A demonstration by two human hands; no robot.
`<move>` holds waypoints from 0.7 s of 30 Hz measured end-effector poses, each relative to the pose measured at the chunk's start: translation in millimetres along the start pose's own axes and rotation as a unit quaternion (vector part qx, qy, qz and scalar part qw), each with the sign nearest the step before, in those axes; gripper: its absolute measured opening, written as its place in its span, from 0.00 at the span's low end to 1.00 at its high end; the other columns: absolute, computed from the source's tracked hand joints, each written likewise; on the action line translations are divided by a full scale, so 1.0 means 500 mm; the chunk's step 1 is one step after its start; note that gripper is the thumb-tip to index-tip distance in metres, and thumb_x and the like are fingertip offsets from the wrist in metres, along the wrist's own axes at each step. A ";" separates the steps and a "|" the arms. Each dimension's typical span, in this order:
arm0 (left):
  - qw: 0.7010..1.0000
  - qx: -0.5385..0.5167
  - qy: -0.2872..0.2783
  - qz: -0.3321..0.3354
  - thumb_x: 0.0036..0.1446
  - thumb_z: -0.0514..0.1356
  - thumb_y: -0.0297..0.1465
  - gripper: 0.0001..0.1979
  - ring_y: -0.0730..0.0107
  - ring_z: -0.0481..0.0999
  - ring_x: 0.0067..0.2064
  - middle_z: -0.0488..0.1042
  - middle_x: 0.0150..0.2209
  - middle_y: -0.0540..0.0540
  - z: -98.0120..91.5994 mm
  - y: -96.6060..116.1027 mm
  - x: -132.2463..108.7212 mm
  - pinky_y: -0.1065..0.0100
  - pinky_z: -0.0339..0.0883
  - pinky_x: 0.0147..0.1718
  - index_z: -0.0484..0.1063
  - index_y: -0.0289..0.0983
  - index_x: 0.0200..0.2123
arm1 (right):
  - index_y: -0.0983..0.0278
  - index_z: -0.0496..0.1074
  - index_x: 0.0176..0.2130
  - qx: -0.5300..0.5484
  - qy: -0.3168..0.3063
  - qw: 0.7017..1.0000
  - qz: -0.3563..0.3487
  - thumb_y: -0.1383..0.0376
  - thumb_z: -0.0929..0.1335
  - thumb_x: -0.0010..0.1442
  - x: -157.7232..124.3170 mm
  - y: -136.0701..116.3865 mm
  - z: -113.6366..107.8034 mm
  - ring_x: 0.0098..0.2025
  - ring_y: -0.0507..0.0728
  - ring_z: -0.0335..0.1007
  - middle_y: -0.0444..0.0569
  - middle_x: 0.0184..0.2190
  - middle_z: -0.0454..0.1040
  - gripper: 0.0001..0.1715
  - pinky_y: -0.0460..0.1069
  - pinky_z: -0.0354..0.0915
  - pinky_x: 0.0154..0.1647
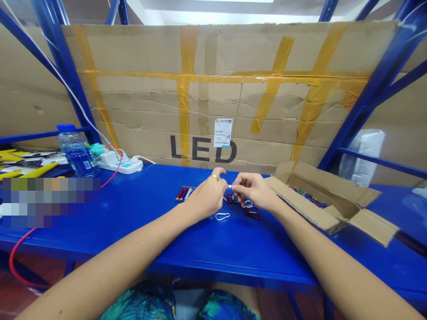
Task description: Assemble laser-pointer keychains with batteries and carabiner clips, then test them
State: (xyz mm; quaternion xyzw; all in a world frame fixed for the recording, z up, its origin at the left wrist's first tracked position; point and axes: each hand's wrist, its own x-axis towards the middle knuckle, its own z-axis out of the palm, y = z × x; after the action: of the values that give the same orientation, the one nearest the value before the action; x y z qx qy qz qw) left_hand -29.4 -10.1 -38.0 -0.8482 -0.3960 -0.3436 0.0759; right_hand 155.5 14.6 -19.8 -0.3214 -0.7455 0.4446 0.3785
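Bridging the gap between the two hands, a small silvery piece [230, 187] is held just above a blue, flat-topped table [133, 213]; its full form is hidden by the fingers. Its right end is clamped between the thumb and forefinger of the right hand [251, 189]. Its left end is pinched at the fingertips of the left hand [209, 194], on which a gold-coloured ring [214, 176] is worn; the lower fingers there are concealed.

Below and between the hands, several red, green and silvery carabiners [230, 198] are partly covered by the right hand. Nearer the table's front edge, a loose silver carabiner [222, 216] is seen lying flat, with a dark red carabiner [252, 214] to its right. Just left of the left hand, slim red, purple and silver metallic tubes [182, 194] are laid side by side.

To the right, small coloured items are contained in an open brown cardboard box [312, 213]. At far left, a clear blue-capped bottle [78, 153] is placed beside a white power strip [125, 166]. Behind, a large taped cardboard panel [143, 106] is marked "LED".
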 end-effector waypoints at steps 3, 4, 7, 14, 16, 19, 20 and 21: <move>1.000 0.002 0.003 0.024 0.65 0.49 0.26 0.11 0.59 0.73 0.49 0.68 0.49 0.34 0.002 -0.006 0.003 0.57 0.70 0.50 0.68 0.33 0.33 | 0.64 0.67 0.27 -0.017 0.002 1.000 -0.002 0.60 0.71 0.53 0.001 0.009 0.002 0.16 0.50 0.65 0.42 0.17 0.70 0.12 0.45 0.65 0.15; 1.000 0.008 0.002 0.030 0.65 0.49 0.25 0.10 0.59 0.73 0.49 0.70 0.46 0.35 0.000 -0.006 0.004 0.57 0.70 0.49 0.68 0.33 0.33 | 0.64 0.67 0.28 -0.020 0.003 1.000 -0.003 0.60 0.71 0.53 0.002 0.012 0.002 0.16 0.50 0.65 0.42 0.18 0.70 0.11 0.45 0.65 0.15; 0.998 0.044 -0.033 0.016 0.65 0.50 0.27 0.09 0.59 0.75 0.43 0.74 0.38 0.40 -0.008 -0.001 0.005 0.57 0.70 0.45 0.69 0.33 0.37 | 0.64 0.67 0.28 -0.016 0.003 1.000 -0.002 0.60 0.71 0.53 0.004 0.019 0.002 0.17 0.50 0.66 0.42 0.18 0.71 0.11 0.46 0.65 0.15; 0.997 0.046 -0.055 0.027 0.66 0.50 0.28 0.08 0.62 0.76 0.40 0.76 0.39 0.42 -0.016 -0.006 0.000 0.61 0.70 0.40 0.68 0.34 0.40 | 0.65 0.68 0.27 0.031 -0.009 0.999 0.022 0.59 0.73 0.51 0.004 0.018 0.001 0.16 0.51 0.67 0.43 0.18 0.72 0.14 0.46 0.66 0.14; 0.997 0.047 -0.043 0.051 0.66 0.50 0.27 0.07 0.63 0.76 0.40 0.75 0.38 0.42 -0.013 -0.010 -0.001 0.63 0.70 0.39 0.67 0.34 0.40 | 0.66 0.68 0.27 0.057 -0.011 0.998 0.029 0.59 0.74 0.50 0.004 0.019 0.003 0.16 0.51 0.67 0.43 0.18 0.72 0.15 0.46 0.66 0.14; 0.994 0.066 -0.020 0.084 0.66 0.49 0.27 0.07 0.63 0.75 0.39 0.74 0.37 0.41 -0.007 -0.013 0.000 0.63 0.70 0.38 0.66 0.34 0.38 | 0.66 0.68 0.26 0.116 -0.006 0.992 0.045 0.61 0.75 0.47 0.004 0.018 0.008 0.15 0.50 0.65 0.44 0.17 0.72 0.15 0.46 0.65 0.14; 0.992 0.078 -0.012 0.095 0.66 0.49 0.26 0.08 0.62 0.74 0.38 0.74 0.36 0.41 -0.006 -0.013 0.000 0.62 0.70 0.38 0.66 0.33 0.37 | 0.66 0.68 0.25 0.139 -0.005 0.989 0.055 0.62 0.76 0.46 0.004 0.017 0.009 0.15 0.50 0.65 0.44 0.17 0.71 0.15 0.45 0.64 0.13; 0.990 0.092 -0.003 0.107 0.66 0.49 0.26 0.08 0.62 0.74 0.38 0.74 0.35 0.41 -0.005 -0.013 0.001 0.62 0.70 0.38 0.67 0.33 0.37 | 0.66 0.68 0.24 0.164 -0.006 0.984 0.069 0.64 0.76 0.44 0.004 0.016 0.011 0.14 0.49 0.64 0.44 0.16 0.71 0.14 0.45 0.63 0.12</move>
State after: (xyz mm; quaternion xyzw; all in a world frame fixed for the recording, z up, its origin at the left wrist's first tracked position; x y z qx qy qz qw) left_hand -35.1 -6.3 -36.7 -0.8761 -0.3333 -0.2931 0.1884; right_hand 151.1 17.0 -28.1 -0.3034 -0.6406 0.5876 0.3902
